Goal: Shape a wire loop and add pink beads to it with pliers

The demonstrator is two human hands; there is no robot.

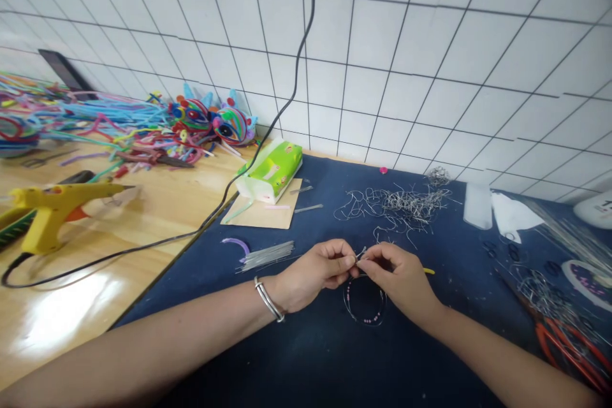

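A thin wire ring (366,321) strung with several small pink beads hangs below my hands, above the dark blue cloth. My left hand (329,262), a silver bangle on its wrist, pinches the upper part of the ring between thumb and forefinger. Close against it, my right hand (399,274) pinches the wire at the same spot; its fingertips nearly touch the left ones. A short wire end sticks up between the fingers. Just beyond lies a tangle of loose silver wire (406,207). Left of my left hand is a bundle of straight wires (268,255).
A yellow glue gun (48,213) lies left on the wooden table, its black cord crossing toward the wall. A green tissue pack (272,169) sits on cardboard. Pipe cleaners (109,118) pile up behind. Red-handled scissors (568,347) and wire clippings lie at right.
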